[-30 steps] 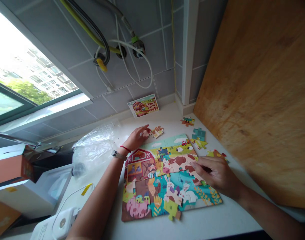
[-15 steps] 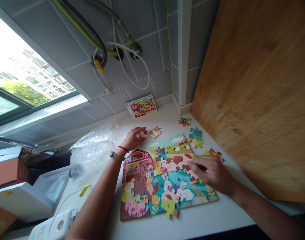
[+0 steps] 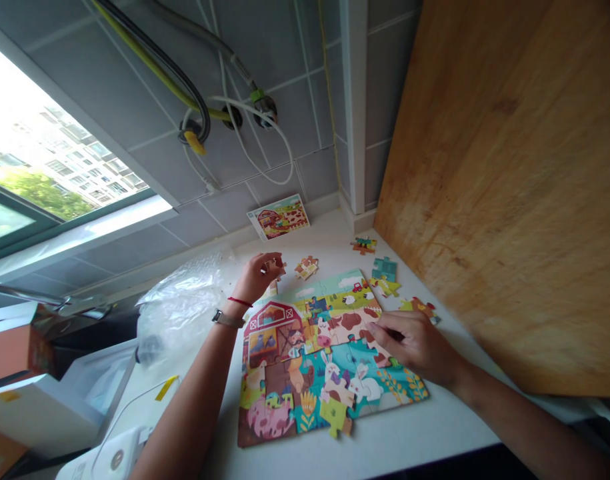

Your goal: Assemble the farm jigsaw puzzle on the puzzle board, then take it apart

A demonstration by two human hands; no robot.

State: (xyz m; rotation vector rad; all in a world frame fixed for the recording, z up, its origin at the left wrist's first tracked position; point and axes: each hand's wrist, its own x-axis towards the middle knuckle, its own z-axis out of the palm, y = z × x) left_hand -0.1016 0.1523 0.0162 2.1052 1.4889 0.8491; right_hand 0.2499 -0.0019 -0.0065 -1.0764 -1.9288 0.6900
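A jigsaw puzzle (image 3: 265,400) of a farm scene, mostly assembled, lies on the white counter. Near its far left corner, my left hand (image 3: 259,275) is closed on a brown and white puzzle piece (image 3: 279,270), partly hidden by the fingers. My right hand (image 3: 409,340) rests over the puzzle's right side by the cow, thumb and fingers pinched together; whatever is between them is hidden. Close to the left hand lies another brown and cream piece (image 3: 307,267). A green piece (image 3: 336,415) overlaps the near edge, and a blue piece (image 3: 319,305) lies on the upper middle.
Loose pieces lie along the wooden panel (image 3: 485,200), among them a teal one (image 3: 385,269) and an orange one (image 3: 365,245). A picture card (image 3: 279,218) leans on the tiled wall. Plastic wrapping (image 3: 179,300) and boxes (image 3: 15,347) are at left.
My left hand has drawn back slightly left, away from the loose brown and cream piece, with its piece turned in the fingers. My right hand stays at the puzzle's right side. The view has shifted slightly.
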